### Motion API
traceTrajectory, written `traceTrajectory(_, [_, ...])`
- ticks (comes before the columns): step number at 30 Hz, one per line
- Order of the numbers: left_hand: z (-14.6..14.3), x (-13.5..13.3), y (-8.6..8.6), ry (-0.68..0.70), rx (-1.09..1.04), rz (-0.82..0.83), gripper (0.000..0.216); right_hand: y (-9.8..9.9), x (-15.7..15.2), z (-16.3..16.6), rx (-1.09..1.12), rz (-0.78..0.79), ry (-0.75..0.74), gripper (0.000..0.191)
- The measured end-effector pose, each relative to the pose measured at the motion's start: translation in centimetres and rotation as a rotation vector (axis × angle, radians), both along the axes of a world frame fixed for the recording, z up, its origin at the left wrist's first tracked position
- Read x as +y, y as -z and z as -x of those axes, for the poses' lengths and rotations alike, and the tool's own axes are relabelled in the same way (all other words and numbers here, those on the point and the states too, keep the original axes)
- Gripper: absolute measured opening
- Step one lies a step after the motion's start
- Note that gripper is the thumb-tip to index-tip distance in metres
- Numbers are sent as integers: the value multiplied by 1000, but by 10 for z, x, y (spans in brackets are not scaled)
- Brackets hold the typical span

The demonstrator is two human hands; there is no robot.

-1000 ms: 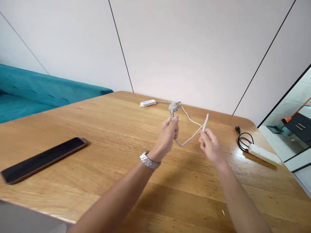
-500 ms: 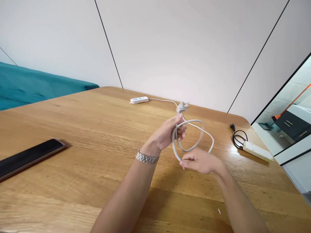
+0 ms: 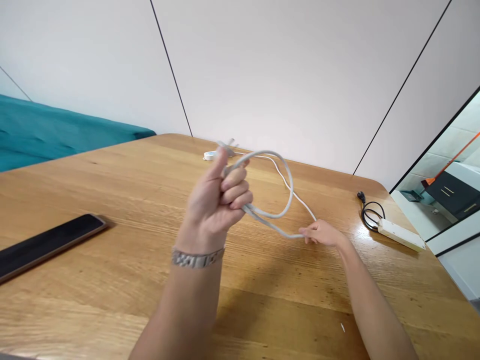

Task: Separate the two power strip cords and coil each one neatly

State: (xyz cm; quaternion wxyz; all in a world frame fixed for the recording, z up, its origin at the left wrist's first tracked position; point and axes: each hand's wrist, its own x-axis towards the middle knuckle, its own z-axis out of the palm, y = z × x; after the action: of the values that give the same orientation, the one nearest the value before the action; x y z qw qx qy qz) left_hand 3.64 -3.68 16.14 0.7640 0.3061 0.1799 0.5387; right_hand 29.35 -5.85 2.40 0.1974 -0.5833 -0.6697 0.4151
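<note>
A white power cord (image 3: 289,181) runs in a loose loop between my two hands above the wooden table. My left hand (image 3: 225,192), with a metal band on its wrist, is closed around the cord near its plug (image 3: 229,148), which pokes out blurred beyond the thumb. Farther right and lower, my right hand (image 3: 321,233) pinches the cord between thumb and fingers. From there the cord trails back to a white power strip (image 3: 210,155) at the table's far edge, partly hidden behind my left hand.
On the right lies another white power strip (image 3: 401,234) with a coiled black cord (image 3: 371,215). A dark phone-like slab (image 3: 48,245) rests at the left. A small white scrap (image 3: 342,327) lies near the front. The wooden table (image 3: 112,185) meets a white wall behind.
My left hand has moved left with the plug and turned, its fingers now curled around the cord. My right hand has shifted slightly right, and the cord between them is stretched wider.
</note>
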Motion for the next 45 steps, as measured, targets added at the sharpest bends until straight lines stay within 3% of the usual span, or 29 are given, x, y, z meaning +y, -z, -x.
traceTrajectory(4, [24, -20, -13, -107, 5, -150, 37, 16, 8, -20, 21, -176, 86, 72])
traceTrajectory(10, [41, -31, -16, -286, 125, -320, 34, 10, 7, -25, -96, -602, 118, 66])
traceTrajectory(12, [38, -31, -16, -292, 139, -356, 41, 9, 7, -20, -128, -686, 293, 67])
traceTrajectory(16, [11, -28, -11, -224, 173, -421, 59, -5, 3, -6, -18, -737, 824, 62])
traceTrajectory(18, [-9, -26, -1, -121, 260, -453, 57, -19, -1, 2, 161, -689, 925, 59])
traceTrajectory(21, [-42, -24, 21, 39, 494, -536, 50, -45, -12, 12, 529, -531, 890, 54])
traceTrajectory(24, [-72, -22, 45, 106, 647, -664, 48, -69, -27, 24, 778, -377, 688, 57])
traceTrajectory(28, [-95, -21, 66, 161, 710, -756, 45, -94, -50, 40, 735, -359, 361, 85])
traceTrajectory(33, [-94, -26, 65, 59, 791, -829, 41, -107, -65, 50, 655, -470, 266, 98])
traceTrajectory(37, [-87, -24, 60, -46, 731, -942, 32, -95, -60, 47, 765, -580, 278, 87])
traceTrajectory(40, [-82, -20, 54, -127, 538, -813, 36, -72, -43, 37, 754, -795, 488, 59])
traceTrajectory(42, [-76, -21, 44, -203, 323, -653, 40, -55, -30, 30, 605, -846, 548, 43])
traceTrajectory(45, [-61, -30, 23, -227, 25, -485, 43, -30, -14, 28, 242, -686, 355, 16])
